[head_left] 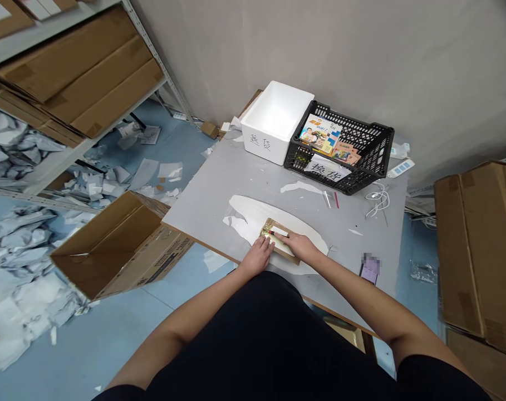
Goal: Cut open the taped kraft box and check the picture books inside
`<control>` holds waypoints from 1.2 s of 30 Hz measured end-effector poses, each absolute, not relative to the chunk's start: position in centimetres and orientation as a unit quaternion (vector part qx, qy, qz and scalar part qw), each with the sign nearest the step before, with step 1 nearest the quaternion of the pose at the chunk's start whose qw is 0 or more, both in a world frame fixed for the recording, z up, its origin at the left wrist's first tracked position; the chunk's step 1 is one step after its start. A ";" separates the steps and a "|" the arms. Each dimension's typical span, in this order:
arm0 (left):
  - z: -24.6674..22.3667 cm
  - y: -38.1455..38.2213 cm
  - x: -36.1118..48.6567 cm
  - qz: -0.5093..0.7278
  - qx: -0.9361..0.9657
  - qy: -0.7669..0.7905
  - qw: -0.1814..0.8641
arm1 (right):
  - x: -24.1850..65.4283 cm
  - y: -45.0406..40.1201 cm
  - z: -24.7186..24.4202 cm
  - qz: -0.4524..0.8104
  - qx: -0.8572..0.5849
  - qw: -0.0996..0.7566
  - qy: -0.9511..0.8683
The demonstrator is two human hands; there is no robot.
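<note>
2 hands (259,254) working at 1 flat brown package (284,249); right hand (300,245) gripping a small red tool (272,232)
Package is lying on the white patch (244,209) of the table (202,189), under the right hand and touching the left hand's fingers; left hand is pressing its left end, can't tell if gripping; tool type too small to tell; steady bracing, a shallow tool angle and left fingertips staying clear of the tip are probably serving best
</note>
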State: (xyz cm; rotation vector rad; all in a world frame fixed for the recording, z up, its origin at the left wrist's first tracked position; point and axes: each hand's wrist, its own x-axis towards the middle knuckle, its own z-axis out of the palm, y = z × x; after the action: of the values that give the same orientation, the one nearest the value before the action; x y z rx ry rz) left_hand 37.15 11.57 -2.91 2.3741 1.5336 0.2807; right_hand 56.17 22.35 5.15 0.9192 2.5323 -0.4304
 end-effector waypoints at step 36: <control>-3.2 11.8 37.1 0.093 0.822 0.537 0.168 | 57.1 21.7 3.6 -0.132 0.338 0.210 0.908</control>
State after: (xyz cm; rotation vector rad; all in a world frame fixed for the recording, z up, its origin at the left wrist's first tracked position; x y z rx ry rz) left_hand 37.13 11.77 -3.16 2.3377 1.5273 0.2654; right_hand 57.14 21.70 3.60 0.9397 2.5252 -0.3684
